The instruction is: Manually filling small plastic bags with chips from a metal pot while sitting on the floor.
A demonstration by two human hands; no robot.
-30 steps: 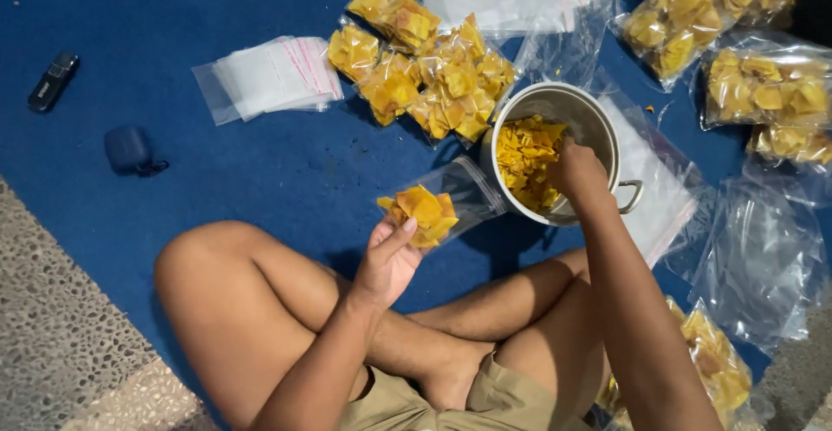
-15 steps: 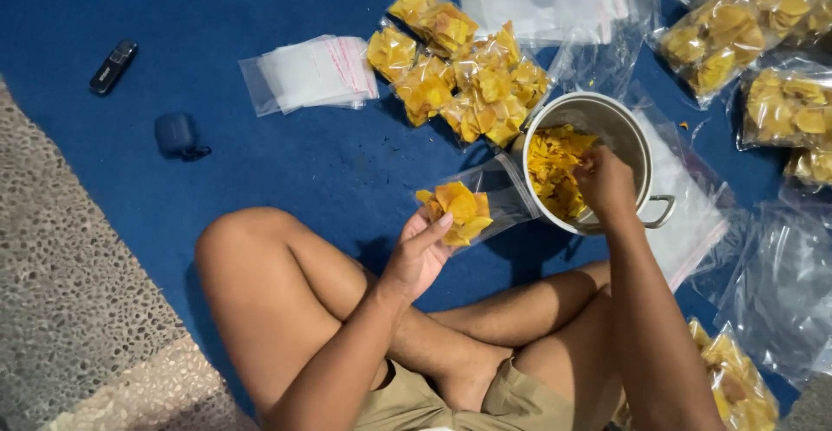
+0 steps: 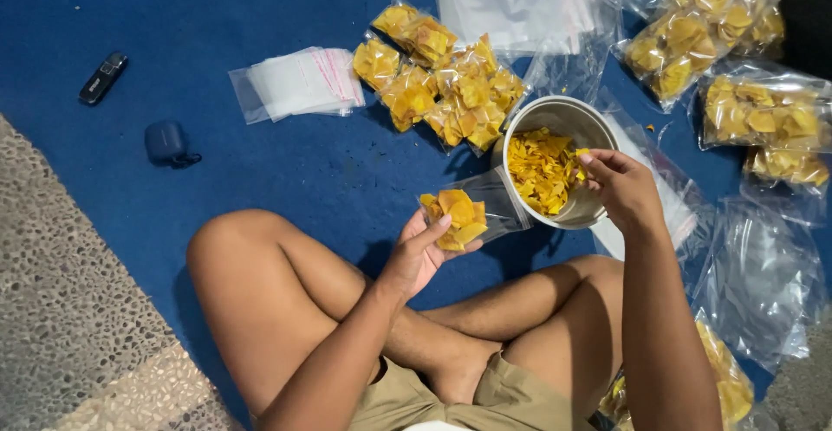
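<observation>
**At the pot rim: chip packing, one bag part-filled**

Right hand (image 3: 622, 187): fingers curled, pinching yellow chips (image 3: 542, 169) inside steel pot (image 3: 562, 112); a second ago it sat deeper. Left hand (image 3: 422, 253): closed round small clear bag (image 3: 472, 214), at nine o'clock of the pot, unchanged. Filled bags (image 3: 438, 84) at twelve o'clock; empty bag stack (image 3: 299, 83) at ten.

Pot (image 3: 598, 119) is dull brushed metal, small bag (image 3: 485, 210) and filled bags (image 3: 451, 93) glossy clear plastic, mat (image 3: 260, 180) matt blue cloth, floor (image 3: 69, 310) rough pebbled stone.
</observation>
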